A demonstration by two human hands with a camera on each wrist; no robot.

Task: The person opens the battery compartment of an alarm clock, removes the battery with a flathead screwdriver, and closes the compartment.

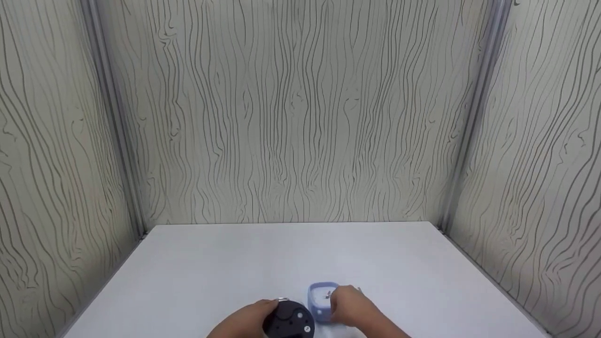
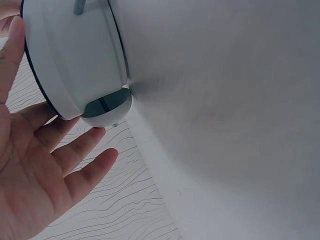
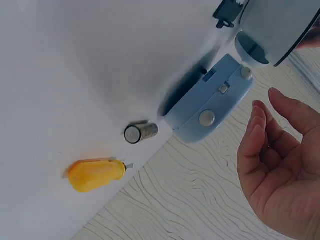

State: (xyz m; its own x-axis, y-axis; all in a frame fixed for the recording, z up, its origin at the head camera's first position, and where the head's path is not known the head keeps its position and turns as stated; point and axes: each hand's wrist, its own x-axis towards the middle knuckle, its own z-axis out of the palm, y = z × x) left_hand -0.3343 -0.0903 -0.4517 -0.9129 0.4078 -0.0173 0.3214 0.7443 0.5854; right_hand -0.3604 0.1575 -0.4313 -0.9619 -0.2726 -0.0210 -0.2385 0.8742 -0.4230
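Observation:
My left hand [image 1: 249,321] grips a round alarm clock [image 1: 286,324] by its rim; its black back with small white knobs shows in the head view. The left wrist view shows its pale body [image 2: 75,55] and a small half-dome bell [image 2: 110,107], with the thumb on one side and fingers on the other. Close beside it stands a light blue rounded case [image 3: 210,102] with white round knobs. My right hand [image 1: 350,305] overlaps this case in the head view. In the right wrist view its fingers are bent, thumb apart from them, and nothing shows between them.
A battery [image 3: 141,132] lies on the white table [image 3: 75,60] by the blue case. Beyond it lies a stubby yellow-handled screwdriver [image 3: 97,174]. A small dark plastic piece [image 3: 228,12] is near the clock. Wood-patterned walls [image 1: 296,112] enclose the table's back and sides.

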